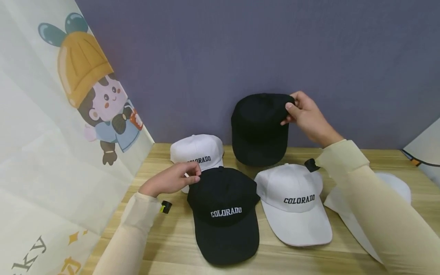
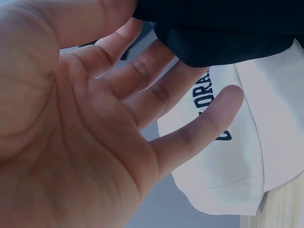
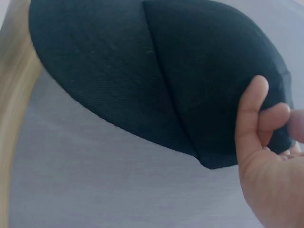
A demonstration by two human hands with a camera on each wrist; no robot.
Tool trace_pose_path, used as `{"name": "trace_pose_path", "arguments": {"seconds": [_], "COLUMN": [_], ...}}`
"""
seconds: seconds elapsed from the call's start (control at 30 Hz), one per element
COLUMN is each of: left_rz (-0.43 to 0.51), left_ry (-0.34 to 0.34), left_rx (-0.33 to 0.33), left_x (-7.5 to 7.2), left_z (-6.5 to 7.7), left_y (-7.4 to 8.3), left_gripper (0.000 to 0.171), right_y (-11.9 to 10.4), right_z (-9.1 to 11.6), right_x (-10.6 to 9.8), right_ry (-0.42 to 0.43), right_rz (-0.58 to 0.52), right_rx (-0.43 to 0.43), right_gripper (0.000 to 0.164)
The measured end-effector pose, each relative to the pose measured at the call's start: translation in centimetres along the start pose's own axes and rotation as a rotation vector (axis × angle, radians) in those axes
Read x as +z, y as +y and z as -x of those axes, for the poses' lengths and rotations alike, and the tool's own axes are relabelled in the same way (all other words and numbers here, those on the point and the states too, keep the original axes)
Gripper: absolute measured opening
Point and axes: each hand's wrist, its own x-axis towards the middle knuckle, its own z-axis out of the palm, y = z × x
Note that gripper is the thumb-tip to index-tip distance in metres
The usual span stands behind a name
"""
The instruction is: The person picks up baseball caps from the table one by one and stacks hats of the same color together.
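My right hand (image 1: 311, 118) pinches a plain-looking black cap (image 1: 261, 126) by its side edge, at the back against the grey panel. The cap's brim points down; in the right wrist view its dark brim (image 3: 99, 61) and crown show, with no lettering visible. My left hand (image 1: 175, 178) is at the upper left edge of a second black cap (image 1: 225, 214), lettered COLORADO in white. Seen from the left wrist, the thumb and several fingers meet that dark cloth (image 2: 228, 33), and the little finger (image 2: 199, 126) stands free. The pinch itself is partly hidden.
A white COLORADO cap (image 1: 197, 147) stands behind the left hand. Another white COLORADO cap (image 1: 293, 198) lies right of the front black one. A further white cap (image 1: 395, 185) is partly covered by my right sleeve. The grey panel (image 1: 192, 68) bounds the wooden table (image 1: 168, 244).
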Motion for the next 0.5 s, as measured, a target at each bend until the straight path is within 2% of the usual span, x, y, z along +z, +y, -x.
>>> {"name": "trace_pose_path", "arguments": {"seconds": [0.13,0.23,0.37,0.5], "left_rz": [0.001,0.002,-0.001,0.002], "left_ry": [-0.004,-0.003,0.002,-0.004], "left_rx": [0.016,0.03,0.042,0.042], "left_x": [0.1,0.0,0.0,0.0], "left_z": [0.1,0.2,0.3,0.4], "left_y": [-0.2,-0.3,-0.4,-0.5], "left_gripper": [0.006,0.007,0.007,0.007], "right_y": [-1.4,-2.5,-3.6,-4.4], "right_z": [0.7,1.4,2.2,3.2], "right_x": [0.3,0.5,0.7,1.3], "right_ry": [0.054,0.062,0.056,0.037], "right_rz": [-0.128,-0.216,-0.282,-0.311], "right_rx": [-0.055,-0.084,-0.107,-0.094], "right_gripper": [0.031,0.03,0.03,0.03]}}
